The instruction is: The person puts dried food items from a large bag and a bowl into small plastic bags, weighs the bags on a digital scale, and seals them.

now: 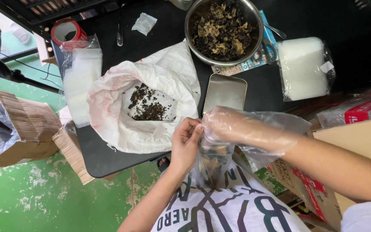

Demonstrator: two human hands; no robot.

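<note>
While the left hand (pixel 186 144) pinches the mouth of a small clear bag (pixel 213 161) of dried black fungus held over the lap, the right hand (pixel 232 124), inside a loose plastic glove, closes its fingers on the same rim from the other side. The bag hangs just off the edge of the black table (pixel 99 157), near the metal scoop tray (pixel 225 91) and the white sack (pixel 121 124) with dark crumbs inside. To my eye, sealing well means keeping both grips level, pressing air out first and holding the bag upright. A steel bowl (pixel 224 30) of fungus sits further back, beside a stack of clear bags (pixel 302 68).
</note>
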